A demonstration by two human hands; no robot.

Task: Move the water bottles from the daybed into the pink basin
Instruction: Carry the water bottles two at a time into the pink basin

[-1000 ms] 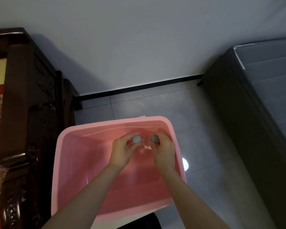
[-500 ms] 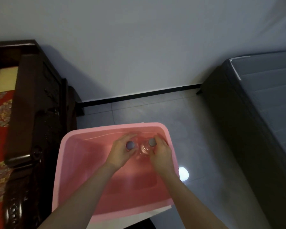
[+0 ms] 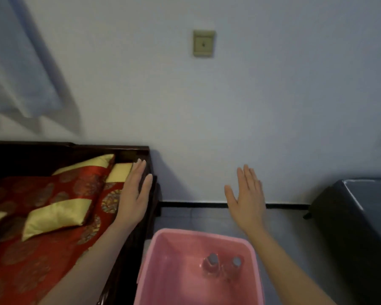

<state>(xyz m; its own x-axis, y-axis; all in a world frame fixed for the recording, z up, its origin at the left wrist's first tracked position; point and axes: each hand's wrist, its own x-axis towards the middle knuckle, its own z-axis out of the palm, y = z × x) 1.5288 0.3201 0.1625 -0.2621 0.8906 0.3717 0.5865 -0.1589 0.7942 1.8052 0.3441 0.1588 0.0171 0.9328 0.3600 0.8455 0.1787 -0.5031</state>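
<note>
A home room, shown by a wooden daybed (image 3: 42, 157) with red-and-gold cushions (image 3: 79, 181) and a grey mattress (image 3: 365, 212).

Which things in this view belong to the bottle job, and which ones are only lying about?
Job: pink basin; left water bottle and right water bottle standing in it; daybed; left hand and right hand, both open and empty.
Lying about: gold cushions; wall plate; dark bed on the right; curtain.

Bare left grip (image 3: 134, 198) and bare right grip (image 3: 246, 198) on bare forearms (image 3: 90, 256)
</note>
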